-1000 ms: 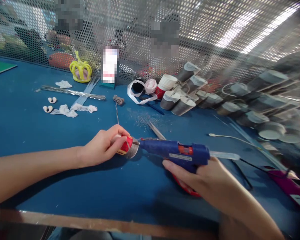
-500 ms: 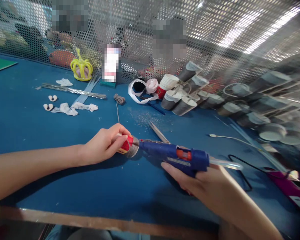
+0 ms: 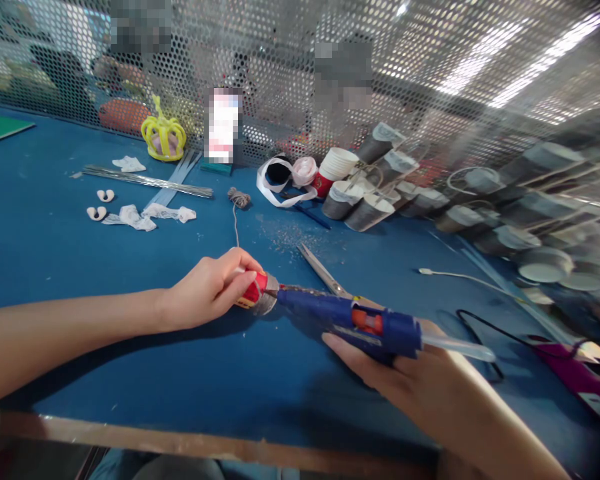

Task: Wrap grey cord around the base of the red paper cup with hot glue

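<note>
My left hand (image 3: pixel 213 290) is closed around a small red paper cup (image 3: pixel 257 288), which lies on its side. Grey twine (image 3: pixel 267 304) is wound round the cup's right end. A thin strand runs from the hand up to a small twine bundle (image 3: pixel 240 198). My right hand (image 3: pixel 415 387) grips a blue hot glue gun (image 3: pixel 325 310) with a clear glue stick (image 3: pixel 463 347) projecting from its back. Its nozzle points left and meets the cup at the wound part, as far as I can see. Scissors (image 3: pixel 323 269) lie behind the gun, their handles partly hidden.
Twine-wrapped cups (image 3: pixel 370 212) crowd the back right, beside stacked paper cups (image 3: pixel 339 163) and white ribbon (image 3: pixel 267 190). Metal wires (image 3: pixel 147 181), lace (image 3: pixel 137 217) and a yellow crown-shaped piece (image 3: pixel 163 139) lie back left. A purple power strip (image 3: pixel 575 380) sits at right.
The rear of the glue gun has dipped a little and shifted right with my right hand, showing more of the scissors. The nozzle stays at the cup; my left hand is nearly still.
</note>
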`<state>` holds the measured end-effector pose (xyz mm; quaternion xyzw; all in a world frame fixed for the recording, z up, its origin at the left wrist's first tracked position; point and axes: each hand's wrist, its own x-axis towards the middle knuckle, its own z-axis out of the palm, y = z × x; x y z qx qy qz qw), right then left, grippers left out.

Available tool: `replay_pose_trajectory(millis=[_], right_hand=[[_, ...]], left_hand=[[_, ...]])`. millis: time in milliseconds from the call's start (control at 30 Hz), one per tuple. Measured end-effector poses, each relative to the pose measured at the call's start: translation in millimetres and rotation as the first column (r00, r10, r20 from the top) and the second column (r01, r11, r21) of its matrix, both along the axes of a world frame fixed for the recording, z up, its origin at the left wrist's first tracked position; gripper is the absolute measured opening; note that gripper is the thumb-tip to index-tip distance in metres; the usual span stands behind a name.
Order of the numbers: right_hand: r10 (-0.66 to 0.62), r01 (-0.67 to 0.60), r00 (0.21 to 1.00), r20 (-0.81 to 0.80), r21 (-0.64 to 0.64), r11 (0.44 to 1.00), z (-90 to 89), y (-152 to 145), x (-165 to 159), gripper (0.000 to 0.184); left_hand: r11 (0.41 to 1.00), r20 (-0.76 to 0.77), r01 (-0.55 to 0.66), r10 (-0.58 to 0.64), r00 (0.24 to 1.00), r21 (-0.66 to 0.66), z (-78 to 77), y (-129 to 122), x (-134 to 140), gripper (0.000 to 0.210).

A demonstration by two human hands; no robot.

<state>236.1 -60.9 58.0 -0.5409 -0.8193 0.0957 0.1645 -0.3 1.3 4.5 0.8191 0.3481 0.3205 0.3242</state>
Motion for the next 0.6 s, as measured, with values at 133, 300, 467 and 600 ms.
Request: replay_pose_trajectory(millis=[133,300,467,600], right_hand=[[-0.004,0.004,1.000,-0.020,-0.030,1.000,-0.6,-1.2,0.6,0.022],[-0.022,0.023,0.998,-0.059,0.008,1.000,1.3,-1.9,0.4,0.021],[-0.054,0.058,0.997,-0.061,0.056,0.997,-2.5,2.1,2.1,0.024],[-0.115,0.118,0.989,-0.095,0.026,0.993,-1.5,1.8,2.7,0.024]], left_hand=[[1.000,-0.015,-0.008,0.008,1.000,-0.015,0.8,-0.1,0.3,0.031],[1.000,-0.019,-0.006,0.006,1.000,-0.001,1.1,-0.1,0.2,0.029],[1.000,0.009,0.012,-0.012,1.000,0.018,0.8,-0.4,-0.1,0.026],[0.998,0.010,0.036,-0.036,0.999,0.050,-0.3,-0.9,-0.9,0.023]])
